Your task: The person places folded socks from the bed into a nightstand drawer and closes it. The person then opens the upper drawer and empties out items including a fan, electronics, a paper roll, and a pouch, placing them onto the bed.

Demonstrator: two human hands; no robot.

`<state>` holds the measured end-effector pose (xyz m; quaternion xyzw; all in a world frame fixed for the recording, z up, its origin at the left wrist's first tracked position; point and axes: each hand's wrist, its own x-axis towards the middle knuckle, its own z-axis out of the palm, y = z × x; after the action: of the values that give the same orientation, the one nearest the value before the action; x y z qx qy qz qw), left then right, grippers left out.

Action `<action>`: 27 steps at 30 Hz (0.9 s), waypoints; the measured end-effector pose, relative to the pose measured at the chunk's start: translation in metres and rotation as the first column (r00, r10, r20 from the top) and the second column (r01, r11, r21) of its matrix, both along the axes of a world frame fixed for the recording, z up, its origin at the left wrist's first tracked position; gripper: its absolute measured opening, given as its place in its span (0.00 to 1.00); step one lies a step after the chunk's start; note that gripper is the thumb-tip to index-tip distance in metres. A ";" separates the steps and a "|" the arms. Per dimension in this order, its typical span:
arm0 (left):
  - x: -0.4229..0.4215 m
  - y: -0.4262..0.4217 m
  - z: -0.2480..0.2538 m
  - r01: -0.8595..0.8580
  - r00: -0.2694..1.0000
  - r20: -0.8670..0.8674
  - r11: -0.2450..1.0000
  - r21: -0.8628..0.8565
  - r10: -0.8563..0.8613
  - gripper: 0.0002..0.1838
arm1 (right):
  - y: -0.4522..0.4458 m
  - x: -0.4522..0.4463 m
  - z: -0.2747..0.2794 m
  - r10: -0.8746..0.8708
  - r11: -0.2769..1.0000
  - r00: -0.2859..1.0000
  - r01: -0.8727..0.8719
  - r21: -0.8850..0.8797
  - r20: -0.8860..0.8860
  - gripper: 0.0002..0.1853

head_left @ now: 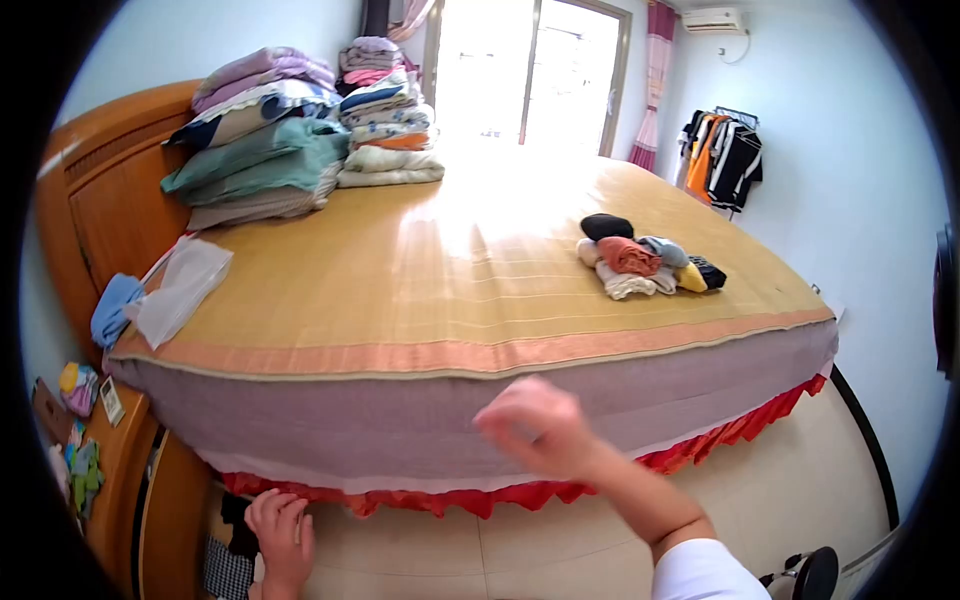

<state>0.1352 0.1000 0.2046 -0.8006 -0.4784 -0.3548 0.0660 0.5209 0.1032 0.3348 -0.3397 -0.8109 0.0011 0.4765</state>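
My right hand (537, 428) is raised in front of the side of the bed (420, 430), blurred by motion. Its fingers curl loosely and I cannot make out anything in them. Low at the left, my left hand (282, 535) has its back to me, fingers slightly bent and apart, beside the red bed-skirt ruffle (390, 500). Next to it lie a black-and-white checked cloth (226, 570) and some dark fabric, partly hidden by the hand. On the mat, a small group of rolled or folded clothes (630, 256) sits toward the right.
Folded bedding (260, 150) is stacked by the wooden headboard (120, 210), with a second bedding stack (390, 130) behind it. A white plastic bag (185, 285) and blue cloth (117, 308) lie near the nightstand (125, 450). Clothes hang on a rack (735, 120). A black round object (818, 577) stands lower right.
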 end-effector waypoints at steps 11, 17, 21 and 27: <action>0.117 0.030 0.061 0.336 0.942 -0.014 0.942 0.020 -0.336 0.14 | 0.060 0.278 0.066 -0.752 0.635 0.652 0.755 0.164 -0.093 0.12; 0.161 0.056 0.100 0.377 0.924 0.009 0.917 0.126 -0.381 0.17 | 0.065 0.371 0.059 -0.944 0.260 0.305 0.923 -0.284 0.125 0.37; 0.200 0.082 0.128 0.442 0.892 0.066 0.893 0.081 -0.448 0.21 | 0.084 0.413 0.067 -0.885 0.196 0.332 0.902 -0.384 0.328 0.41; 0.251 0.104 0.156 0.439 0.898 0.065 0.895 -0.072 -0.435 0.37 | 0.105 0.415 0.069 -0.722 0.253 0.566 0.752 -0.608 0.399 0.48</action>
<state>0.3859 0.2041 0.3607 -0.8811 -0.3023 -0.3586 -0.0608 0.9361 0.2082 0.4040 -0.8349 -0.4923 0.0934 0.2276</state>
